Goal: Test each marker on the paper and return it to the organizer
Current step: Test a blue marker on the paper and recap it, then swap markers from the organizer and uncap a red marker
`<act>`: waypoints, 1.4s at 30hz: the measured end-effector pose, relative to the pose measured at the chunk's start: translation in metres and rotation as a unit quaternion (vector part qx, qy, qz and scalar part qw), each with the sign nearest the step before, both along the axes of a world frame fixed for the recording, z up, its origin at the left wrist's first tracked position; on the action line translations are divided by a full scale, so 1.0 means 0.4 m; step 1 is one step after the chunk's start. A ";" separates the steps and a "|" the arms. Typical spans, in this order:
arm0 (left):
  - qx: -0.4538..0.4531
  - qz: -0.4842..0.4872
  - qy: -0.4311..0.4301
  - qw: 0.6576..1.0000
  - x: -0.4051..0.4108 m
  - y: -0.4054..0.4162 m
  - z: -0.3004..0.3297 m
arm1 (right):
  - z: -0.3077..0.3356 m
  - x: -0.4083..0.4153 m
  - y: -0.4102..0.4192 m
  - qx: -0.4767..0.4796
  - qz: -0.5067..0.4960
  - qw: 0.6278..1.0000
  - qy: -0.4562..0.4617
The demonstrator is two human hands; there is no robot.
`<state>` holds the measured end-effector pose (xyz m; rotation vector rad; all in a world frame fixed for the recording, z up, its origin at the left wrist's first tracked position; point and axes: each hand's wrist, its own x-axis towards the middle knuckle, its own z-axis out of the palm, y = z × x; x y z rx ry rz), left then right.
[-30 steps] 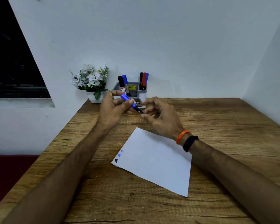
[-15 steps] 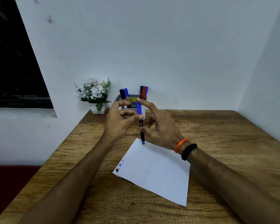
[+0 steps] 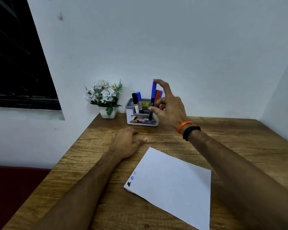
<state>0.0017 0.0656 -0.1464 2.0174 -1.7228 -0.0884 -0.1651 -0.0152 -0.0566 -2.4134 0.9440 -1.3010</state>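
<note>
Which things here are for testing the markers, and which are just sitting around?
For the job: blue marker in the right hand, organizer, other markers, paper.

Just there: flower pot, left hand resting on the table.

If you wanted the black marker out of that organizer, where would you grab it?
Pinch the black marker by its cap end, coming straight down from above. It stands nearly upright in the left compartment of the organizer, its lower barrel sunk behind the wall, and a blue-capped marker crowds its right side.
</note>
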 end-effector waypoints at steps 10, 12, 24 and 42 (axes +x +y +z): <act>-0.009 0.013 -0.015 1.000 0.003 -0.013 -0.011 | -0.014 0.113 -0.085 -0.011 -0.037 0.998 -0.041; -0.008 0.015 -0.016 1.000 0.003 -0.014 -0.012 | -0.026 0.119 -0.095 -0.009 -0.041 0.999 -0.034; 0.001 0.010 -0.019 1.000 0.000 -0.009 -0.009 | -0.035 0.110 -0.114 0.011 -0.036 0.996 0.077; -0.003 -0.029 -0.021 0.999 -0.048 -0.018 0.012 | -0.052 -0.004 -0.149 0.074 -0.123 0.986 -0.081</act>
